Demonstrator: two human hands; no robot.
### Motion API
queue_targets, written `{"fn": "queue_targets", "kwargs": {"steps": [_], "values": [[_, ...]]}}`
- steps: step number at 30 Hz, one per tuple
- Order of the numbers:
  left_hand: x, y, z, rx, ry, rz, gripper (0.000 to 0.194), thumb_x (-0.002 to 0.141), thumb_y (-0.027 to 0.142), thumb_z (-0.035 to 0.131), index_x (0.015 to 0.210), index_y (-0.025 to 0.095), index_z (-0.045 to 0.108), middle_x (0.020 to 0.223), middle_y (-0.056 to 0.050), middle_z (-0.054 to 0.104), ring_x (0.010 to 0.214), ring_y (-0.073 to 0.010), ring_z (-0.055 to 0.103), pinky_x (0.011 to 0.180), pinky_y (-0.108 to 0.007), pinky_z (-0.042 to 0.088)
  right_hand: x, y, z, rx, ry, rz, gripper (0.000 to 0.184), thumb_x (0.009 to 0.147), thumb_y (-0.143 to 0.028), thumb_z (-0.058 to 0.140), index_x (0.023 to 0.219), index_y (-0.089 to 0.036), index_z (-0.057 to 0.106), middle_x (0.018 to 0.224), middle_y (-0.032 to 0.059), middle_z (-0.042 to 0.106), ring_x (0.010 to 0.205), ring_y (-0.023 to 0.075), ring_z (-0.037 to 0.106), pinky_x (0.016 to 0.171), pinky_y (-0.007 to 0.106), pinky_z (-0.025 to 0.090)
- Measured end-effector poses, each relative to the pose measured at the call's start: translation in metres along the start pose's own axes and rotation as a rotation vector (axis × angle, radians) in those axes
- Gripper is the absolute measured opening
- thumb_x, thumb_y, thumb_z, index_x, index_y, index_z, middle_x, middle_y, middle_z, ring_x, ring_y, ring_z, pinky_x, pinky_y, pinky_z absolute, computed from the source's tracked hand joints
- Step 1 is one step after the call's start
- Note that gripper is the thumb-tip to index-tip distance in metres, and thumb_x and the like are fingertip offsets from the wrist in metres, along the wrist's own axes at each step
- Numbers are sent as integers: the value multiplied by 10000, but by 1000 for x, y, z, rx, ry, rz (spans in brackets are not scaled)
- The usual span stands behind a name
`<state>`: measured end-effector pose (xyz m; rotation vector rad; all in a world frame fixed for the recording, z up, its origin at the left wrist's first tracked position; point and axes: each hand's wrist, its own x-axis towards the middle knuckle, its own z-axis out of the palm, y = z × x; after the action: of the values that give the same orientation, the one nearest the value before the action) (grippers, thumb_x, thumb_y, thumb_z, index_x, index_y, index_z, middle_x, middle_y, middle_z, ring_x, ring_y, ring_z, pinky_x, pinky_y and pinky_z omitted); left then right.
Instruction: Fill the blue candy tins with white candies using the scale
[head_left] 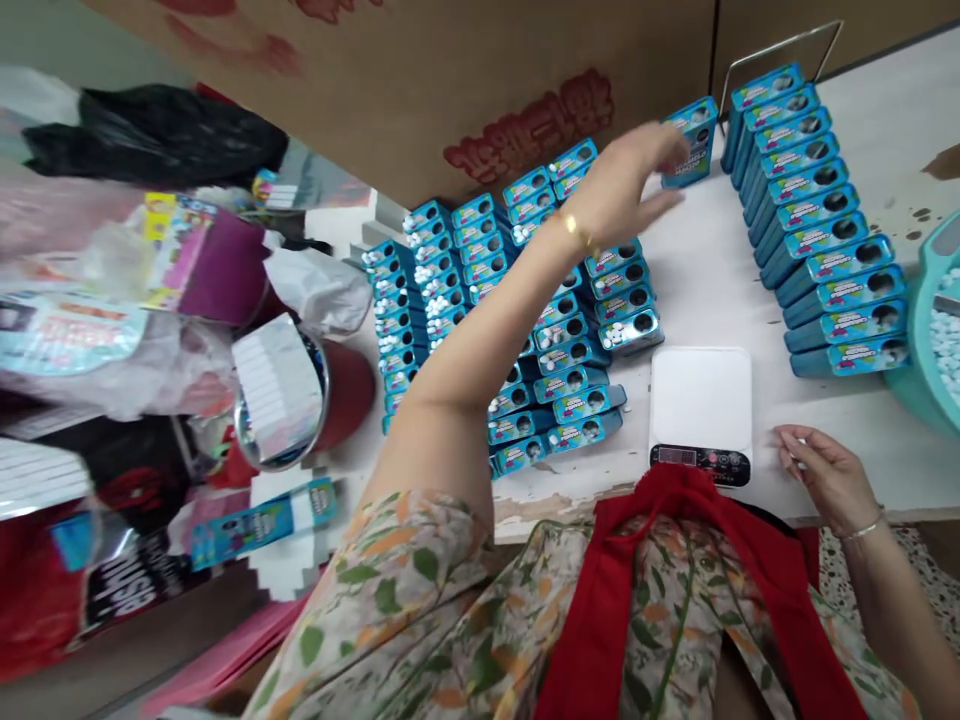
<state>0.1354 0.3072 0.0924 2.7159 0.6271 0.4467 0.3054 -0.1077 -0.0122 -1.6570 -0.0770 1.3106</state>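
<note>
Many left tins (562, 333) show pellets (616, 334); right row (815, 213) seems mostly unfilled.
Left hand (636, 172) open, by far tin (699, 152); right hand's (831, 482) grip unclear.

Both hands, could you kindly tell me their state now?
Left hand: open, at a blue tin; contact unclear.
Right hand: fingers curled; cannot tell if holding anything.

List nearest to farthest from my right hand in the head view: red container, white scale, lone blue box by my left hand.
1. White scale, just left of your right hand.
2. Lone blue box, farther forward.
3. Red container, far left.
</note>
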Motion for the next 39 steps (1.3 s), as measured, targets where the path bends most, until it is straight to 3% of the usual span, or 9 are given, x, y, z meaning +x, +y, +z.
{"fn": "queue_targets", "kwargs": {"steps": [4, 7, 13, 18, 24, 28, 31, 35, 39], "values": [[-105, 55, 16, -37, -44, -92, 252, 889, 420, 721, 888, 184, 634, 1131, -99, 614, 1169, -355, 590, 1077, -576, 424, 2, -4, 5, 41, 23, -19, 523, 490, -473, 1007, 865, -175, 798, 839, 57, 710, 639, 69, 563, 530, 146, 481], [-138, 69, 45, -2, -9, -126, 209, 879, 362, 712, 845, 177, 621, 1149, -124, 590, 1216, -380, 519, 1091, -597, 377, 2, -9, 9, 55, 7, -64, 548, 442, -464, 1018, 834, -160, 787, 819, 62, 706, 607, 66, 545, 483, 149, 438], [-137, 79, 53, -5, 56, -150, 91, 929, 261, 592, 883, 196, 638, 1160, -104, 593, 1214, -338, 490, 1106, -564, 353, -3, -16, 8, 110, -34, -53, 531, 444, -402, 1011, 839, -152, 760, 824, 67, 679, 631, 80, 550, 440, 150, 397], [-136, 119, 42, -75, 105, -119, 175, 971, 300, 546, 949, 163, 652, 1001, -81, 568, 1112, -302, 569, 1053, -521, 393, -14, -17, 4, 149, -182, -26, 389, 612, -341, 914, 911, -175, 728, 841, 55, 660, 638, 84, 548, 462, 160, 446], [-121, 171, 59, -57, -135, -2, 235, 989, 263, 540, 798, 177, 648, 945, -71, 609, 985, -253, 623, 953, -457, 463, -30, -17, 4, 177, -148, 89, 436, 529, -262, 952, 910, -172, 760, 916, 47, 682, 721, 73, 596, 588, 134, 526], [-110, 177, 74, -70, -188, -10, 174, 989, 262, 568, 872, 173, 661, 1044, -84, 630, 1044, -274, 636, 966, -477, 475, -40, -19, 3, 123, -173, 81, 535, 483, -322, 998, 937, -159, 766, 916, 45, 690, 712, 68, 591, 592, 135, 512], [-113, 168, 65, -138, -95, -120, 202, 990, 385, 608, 1000, 187, 649, 1152, -81, 615, 1165, -294, 611, 1023, -485, 471, -45, -25, 7, 20, -219, 26, 534, 529, -401, 990, 932, -152, 745, 860, 45, 681, 655, 68, 559, 520, 154, 439], [-152, 161, 19, -251, -2, -201, 307, 1000, 473, 585, 1092, 185, 633, 1112, -72, 617, 1147, -287, 630, 1001, -462, 493, -47, -41, 16, -156, -255, -97, 548, 588, -470, 957, 962, -151, 714, 763, 38, 654, 615, 75, 524, 500, 184, 362], [-218, 172, -4, -249, -222, -156, 248, 1029, 404, 510, 1090, 212, 654, 950, -53, 675, 920, -227, 680, 860, -367, 542, -49, -67, 25, -356, -278, -250, 468, 712, -486, 873, 1016, -171, 706, 658, 15, 607, 560, 90, 474, 509, 232, 344]]}}
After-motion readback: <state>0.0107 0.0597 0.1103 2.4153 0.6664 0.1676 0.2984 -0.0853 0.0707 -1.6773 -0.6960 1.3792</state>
